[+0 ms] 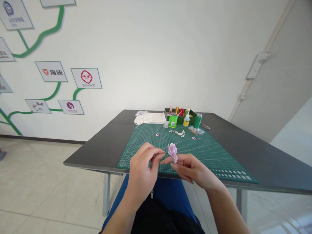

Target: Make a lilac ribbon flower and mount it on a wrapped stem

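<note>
A small lilac flower (172,152) with glossy petals is held above the front of the green cutting mat (146,143). My left hand (143,169) is closed, its thumb and fingertips pinching the thin green stem on the flower's left. From the other side, my right hand (192,169) grips the flower's lower petals between thumb and index finger, the index reaching past them to the left. On the mat beyond my hands lie white-handled scissors (179,133) and two small loose petal pieces on wires, one left (157,134) and one right (194,138).
Along the back stand a green tray (166,115) of thread spools, a bright green tub (173,121), a glue bottle (186,120), a green spool (198,121) on a clear box, and pliers (205,126). White sheet material (153,117) lies back left. The dark table (102,143) meets a white wall.
</note>
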